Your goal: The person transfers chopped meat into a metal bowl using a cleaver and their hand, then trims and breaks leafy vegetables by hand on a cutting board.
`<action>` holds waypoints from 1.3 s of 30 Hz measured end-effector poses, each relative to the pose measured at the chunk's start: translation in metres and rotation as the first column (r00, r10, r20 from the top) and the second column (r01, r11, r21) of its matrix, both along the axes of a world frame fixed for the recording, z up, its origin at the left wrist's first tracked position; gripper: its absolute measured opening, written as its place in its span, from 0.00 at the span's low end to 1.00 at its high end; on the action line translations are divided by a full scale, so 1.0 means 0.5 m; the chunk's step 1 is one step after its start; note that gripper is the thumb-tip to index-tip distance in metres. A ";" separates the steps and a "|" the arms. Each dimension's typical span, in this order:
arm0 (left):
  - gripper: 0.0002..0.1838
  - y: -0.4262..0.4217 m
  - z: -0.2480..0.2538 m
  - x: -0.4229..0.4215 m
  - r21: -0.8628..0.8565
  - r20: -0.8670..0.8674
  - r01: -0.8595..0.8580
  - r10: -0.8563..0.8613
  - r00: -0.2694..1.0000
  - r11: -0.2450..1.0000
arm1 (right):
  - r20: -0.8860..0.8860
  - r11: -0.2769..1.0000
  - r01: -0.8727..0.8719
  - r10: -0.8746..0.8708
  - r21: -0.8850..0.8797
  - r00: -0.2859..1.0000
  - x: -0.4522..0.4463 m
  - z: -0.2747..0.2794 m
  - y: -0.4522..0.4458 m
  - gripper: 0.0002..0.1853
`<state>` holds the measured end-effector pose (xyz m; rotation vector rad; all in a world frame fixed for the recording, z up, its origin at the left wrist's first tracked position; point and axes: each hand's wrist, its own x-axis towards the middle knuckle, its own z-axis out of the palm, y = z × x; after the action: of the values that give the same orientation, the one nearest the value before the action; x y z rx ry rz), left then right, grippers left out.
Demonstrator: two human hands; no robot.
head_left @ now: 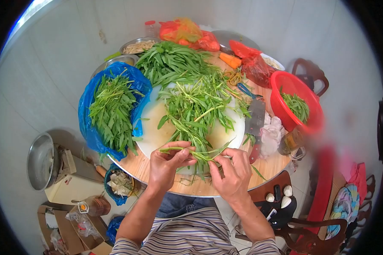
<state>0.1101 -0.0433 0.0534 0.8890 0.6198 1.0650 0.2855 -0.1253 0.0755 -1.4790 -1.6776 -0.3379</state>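
I saw left hand (pixel 174 158) and right hand (pixel 233 171) pinching green stems (pixel 200 155), fingertips closed, inside table edge (pixel 134 168), bare board (pixel 152 129) leftward

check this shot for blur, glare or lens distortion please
Head view: strong fisheye bend with black corners; head view: bright washed-out strip at upper left; head view: hazy smear over the red basin's lower right edge, while the fingers and greens look fairly sharp.
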 end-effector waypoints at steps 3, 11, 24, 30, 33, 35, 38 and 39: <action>0.12 -0.016 -0.005 0.009 -0.010 0.047 -0.037 0.038 0.998 0.999 | -0.002 0.999 0.034 -0.034 0.031 0.999 -0.001 -0.013 -0.003 0.12; 0.11 -0.039 -0.013 0.023 0.009 0.086 -0.106 0.104 0.991 0.994 | -0.133 0.999 -0.035 0.032 -0.019 0.991 -0.005 -0.044 0.003 0.10; 0.11 -0.074 -0.016 0.016 0.597 -0.184 -0.127 0.289 0.939 0.792 | -0.963 0.881 -0.430 -0.092 -0.197 0.253 -0.005 -0.053 0.016 0.07; 0.07 -0.033 -0.026 -0.015 0.205 0.137 -0.221 0.195 0.971 0.954 | -0.549 0.827 -0.419 0.166 -0.376 0.820 -0.020 -0.010 -0.005 0.07; 0.06 -0.006 -0.008 -0.042 0.057 0.301 -0.310 0.280 0.912 0.949 | -0.158 0.830 -0.269 0.219 -0.489 0.963 -0.021 -0.011 -0.022 0.05; 0.06 0.013 -0.007 -0.068 0.061 0.285 -0.367 0.336 0.898 0.928 | -0.276 0.791 -0.180 0.015 -0.585 0.961 0.004 -0.012 -0.017 0.06; 0.07 0.031 0.007 -0.088 -0.031 0.244 -0.320 0.317 0.916 0.947 | -0.452 0.885 -0.187 -0.028 -0.426 0.892 0.019 0.022 0.002 0.09; 0.07 0.033 0.001 -0.087 -0.030 0.243 -0.322 0.319 0.916 0.946 | -0.453 0.885 -0.190 -0.026 -0.425 0.891 0.013 0.030 0.016 0.09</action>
<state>0.0667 -0.0269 0.0537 0.6613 0.5630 1.4518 0.2922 -0.1174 0.0904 -1.6544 -1.4854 0.4630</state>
